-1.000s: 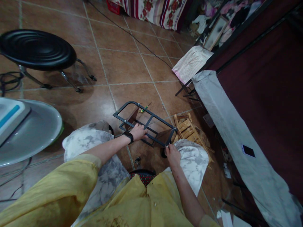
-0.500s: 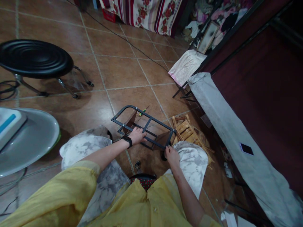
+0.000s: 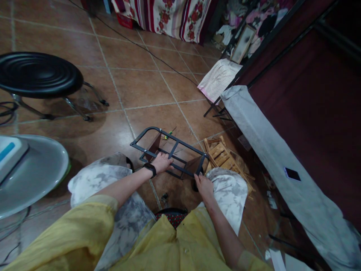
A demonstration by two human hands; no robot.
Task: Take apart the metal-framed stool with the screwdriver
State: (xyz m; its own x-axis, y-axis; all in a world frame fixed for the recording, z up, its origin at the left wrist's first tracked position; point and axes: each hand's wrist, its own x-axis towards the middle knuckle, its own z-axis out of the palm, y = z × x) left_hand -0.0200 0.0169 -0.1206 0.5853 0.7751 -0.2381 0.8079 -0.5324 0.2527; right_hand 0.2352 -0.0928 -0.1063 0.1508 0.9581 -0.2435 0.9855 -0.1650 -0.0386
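On the frame (image 3: 173,150), my left hand (image 3: 163,163) grips midway, right hand (image 3: 203,185) pinches the near corner; uneven pressure could totally tip it.

The left arm (image 3: 126,185) slants up from the lower left corner to the middle of the view, its wrist (image 3: 144,174) nearly straight, the left hand (image 3: 162,162) palm down with fingers curled under. The right arm (image 3: 221,226) rises from the lower right towards the right hand (image 3: 204,185), slightly lower in the frame, thumb and fingertips drawn close together
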